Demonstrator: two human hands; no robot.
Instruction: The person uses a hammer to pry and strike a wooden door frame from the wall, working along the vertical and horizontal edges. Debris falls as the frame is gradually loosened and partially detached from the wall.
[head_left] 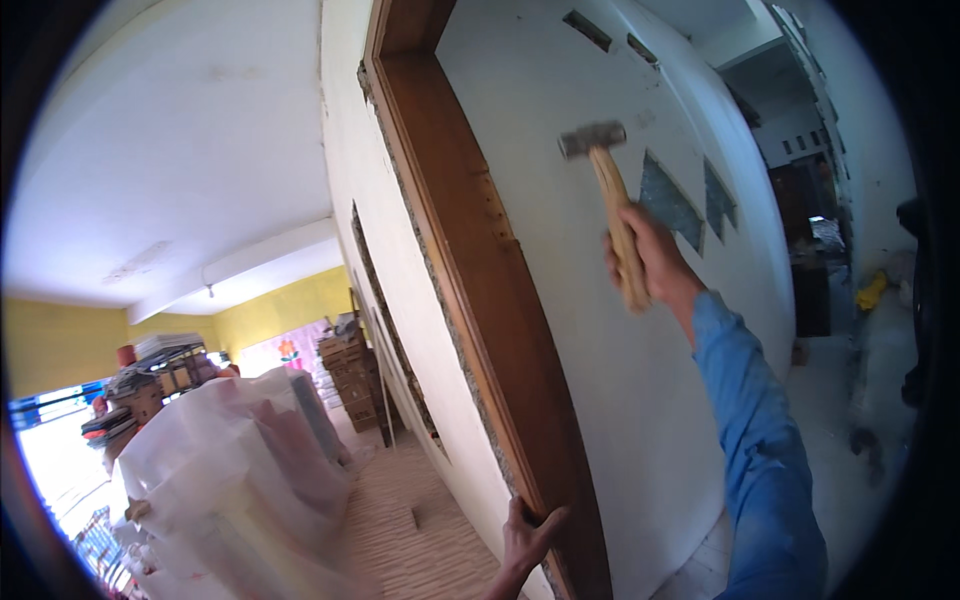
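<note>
Raised in front of the white wall, my right hand [652, 258] is closed round the pale wooden handle of a club hammer [622, 215]. Its grey metal head is up and apart from the wall and the frame. A brown wooden door frame [500, 285] stands on the left of the hammer, with a rough gap along its edge against the plaster. Low down, my left hand [530, 545] grips the edge of this frame, its thumb on the wood and its fingers at the wall side.
The white wall [610, 400] behind the hammer has diamond-shaped and slot openings. On the left, plastic sheeting [235, 480] covers a large heap, and stacked cardboard boxes [350, 380] stand behind it. A passage with a dark doorway [810, 280] lies at the far right.
</note>
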